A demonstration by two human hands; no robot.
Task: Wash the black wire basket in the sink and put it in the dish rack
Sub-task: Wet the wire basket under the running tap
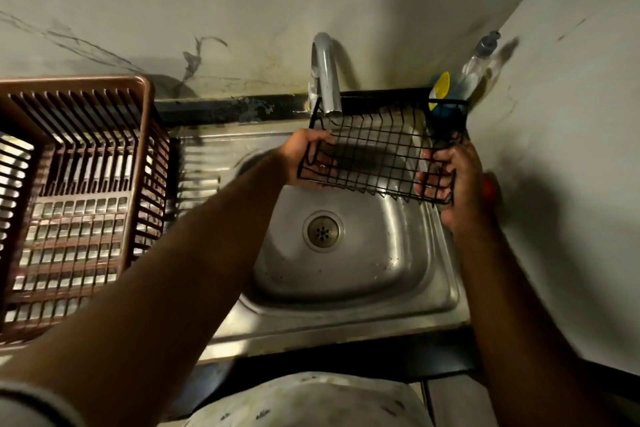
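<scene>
Black wire basket [377, 152]: rect. grid mesh, held tilted above steel sink [346, 253], just under faucet spout, w/ fingers curled round both short ends. Sink basin w/ centre drain. Brown slatted dish rack [76, 184] left of sink, apart from basket.

Wire basket [377, 149]: was black, a square grid of thin wire.
Dish rack [76, 204]: was reddish-brown plastic, slatted walls over a gridded floor.
Sink [349, 308]: was dull silver steel, ridged drainboard at its left.
Tap [325, 73]: was shiny silver.
Wall [242, 3]: was pale marble-look with dark grey veins.
Bottle [479, 61]: was clear with a grey pump.
Yellow-and-blue item [439, 90]: stood behind the basket, unidentifiable.
</scene>
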